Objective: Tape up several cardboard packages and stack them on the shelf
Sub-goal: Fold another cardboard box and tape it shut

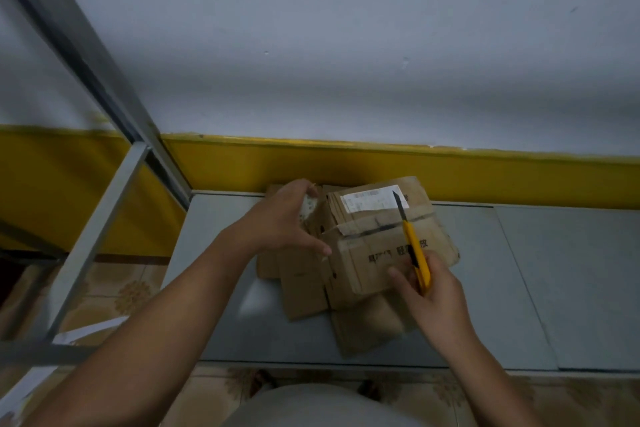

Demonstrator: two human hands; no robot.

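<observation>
A brown cardboard box (377,239) with a white label and black print lies on flattened cardboard pieces (304,291) on the grey table (519,270). My right hand (433,295) grips a yellow utility knife (417,253); its blade is out and points away over the box's top seam. My left hand (280,218) holds a roll of clear tape (309,208) at the box's left edge. A strip of tape runs from the roll onto the box top, and the thumb lies along the box's left side.
A grey metal shelf frame (104,191) stands at the left, its posts crossing the view. Behind the table runs a wall with a yellow band. Patterned floor tiles and my feet show below the table's front edge.
</observation>
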